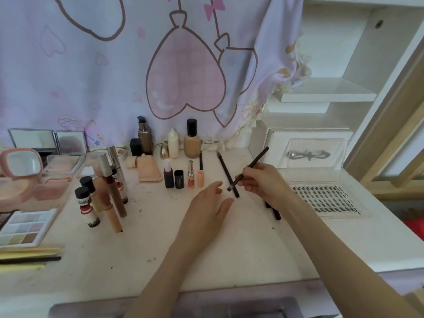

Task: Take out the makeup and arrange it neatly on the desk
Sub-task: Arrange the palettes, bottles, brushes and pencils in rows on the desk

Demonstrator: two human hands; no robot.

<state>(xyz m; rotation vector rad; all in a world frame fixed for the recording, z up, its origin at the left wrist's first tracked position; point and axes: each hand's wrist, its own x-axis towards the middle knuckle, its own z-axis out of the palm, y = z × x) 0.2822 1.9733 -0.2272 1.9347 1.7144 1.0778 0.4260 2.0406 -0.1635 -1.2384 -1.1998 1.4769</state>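
I see my right hand pinching a thin dark makeup pencil near its lower end, the pencil tilted up and to the right above the white desk. Its lower tip sits just over a second dark pencil lying flat on the desk. My left hand hovers just beside that tip with fingers straight and spread, holding nothing. Two more dark pencils poke out from under my right wrist. Behind the hands, a row of small lipstick tubes stands upright, with a foundation bottle further back. An eyeshadow palette lies at the left edge, and a false-lash tray at the right.
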